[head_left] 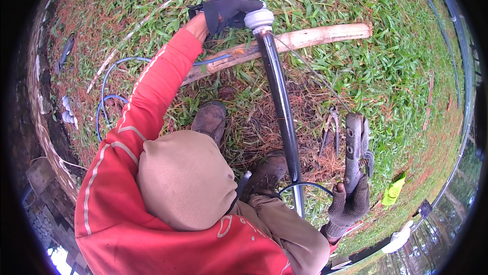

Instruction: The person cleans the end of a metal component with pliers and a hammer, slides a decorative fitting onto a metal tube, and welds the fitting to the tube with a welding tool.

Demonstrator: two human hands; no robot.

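Blue hose loops on the grass at left, and the left hand, black glove, fingers wrapped, steadies the top of one dark pole by its white cap. Right hand, grey glove, fingers clamped on one heavy wrench; two boots sit close below, so a slip could drop it on a toe, I'd say.
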